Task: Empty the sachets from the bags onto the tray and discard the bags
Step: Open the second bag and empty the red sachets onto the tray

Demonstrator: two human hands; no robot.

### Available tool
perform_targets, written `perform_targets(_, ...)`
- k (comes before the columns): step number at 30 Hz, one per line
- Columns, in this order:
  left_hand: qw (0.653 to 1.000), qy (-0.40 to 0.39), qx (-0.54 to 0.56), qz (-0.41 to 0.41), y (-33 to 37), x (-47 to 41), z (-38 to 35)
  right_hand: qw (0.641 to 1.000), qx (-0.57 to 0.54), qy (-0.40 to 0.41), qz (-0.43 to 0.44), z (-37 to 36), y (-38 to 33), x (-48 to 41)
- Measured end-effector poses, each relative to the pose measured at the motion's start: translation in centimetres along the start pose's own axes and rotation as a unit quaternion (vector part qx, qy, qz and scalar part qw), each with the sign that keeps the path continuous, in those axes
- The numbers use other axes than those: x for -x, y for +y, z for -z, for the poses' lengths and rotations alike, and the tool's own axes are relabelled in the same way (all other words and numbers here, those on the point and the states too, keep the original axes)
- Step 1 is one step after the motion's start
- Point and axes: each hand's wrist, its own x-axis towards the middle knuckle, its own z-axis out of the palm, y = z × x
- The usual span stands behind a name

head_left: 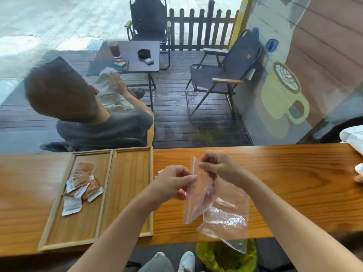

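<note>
1. Nearest the camera, below the counter's near edge, sits a yellow-green bin bag [225, 256] on the floor beside the person's shoes, a likely place for discards, though that is a guess.
2. Both hands are at a clear zip bag [198, 195] held just above the counter [294, 173]. The left hand [174, 183] pinches one side of the seal strip; the right hand [218, 165] pinches the other side near its top end. Both grips are clenched on the bag.
3. A second, crumpled clear bag [225, 220] lies on the counter under and beside the held one, overhanging the edge.
4. Sachets [82, 185] lie heaped in the left tray [59, 228]; the right tray [133, 173] beside it is bare.
5. Judged step: pulling the seal apart. Something pinkish shows inside the held bag, too blurred to name.
6. Next move likely calls for parting the strip fully, carrying the mouth left over a tray and tipping it, then dropping the bag.
7. Small red-and-orange items peek out behind the left hand; I cannot tell what they are.
</note>
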Motion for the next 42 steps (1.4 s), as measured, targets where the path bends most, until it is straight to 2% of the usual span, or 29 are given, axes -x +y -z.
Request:
perform_targets(3, 0.999, 0.026, 0.014, 0.013, -0.3, 0.9, 0.1, 1.000, 0.005, -0.002, 0.002, -0.5, -0.7, -0.5)
perform_targets(6, 0.997, 0.009, 0.072, 0.037, -0.6, 1.6, 0.9, 1.000, 0.024, 0.005, 0.019, -1.4, -1.4, -0.5)
perform_targets(10, 0.984, 0.037, 0.157, 0.074, -0.5, 1.9, 1.2, 0.990, 0.079, 0.105, 0.054, -2.8, -1.9, -0.2)
perform_targets(13, 0.967, 0.087, 0.222, 0.093, -0.2, 1.7, 1.2, 0.983, 0.049, 0.169, 0.059, -3.7, -2.5, 0.7)
perform_targets(18, 0.950, 0.136, 0.262, 0.099, -0.2, 1.3, 1.1, 0.994, -0.015, 0.093, 0.062, -5.2, -3.4, 2.5)
perform_targets(29, 0.965, 0.190, 0.174, 0.046, -1.0, -0.2, 0.9, 0.997, -0.025, 0.076, -0.002, -6.8, -3.5, 2.7)
perform_targets(34, 0.970, 0.169, 0.173, 0.031, -0.8, -0.5, 0.4, 0.995, -0.018, 0.099, -0.003, -6.8, -3.8, 2.4)
perform_targets(39, 0.983, 0.162, 0.069, -0.047, -0.7, -0.7, 0.9, 0.994, -0.029, 0.108, -0.017, -6.3, -4.0, 2.3)
perform_targets(42, 0.981, 0.173, 0.021, -0.084, -0.8, -0.8, 1.0, 0.996, -0.021, 0.075, -0.048, -5.9, -4.1, 2.5)
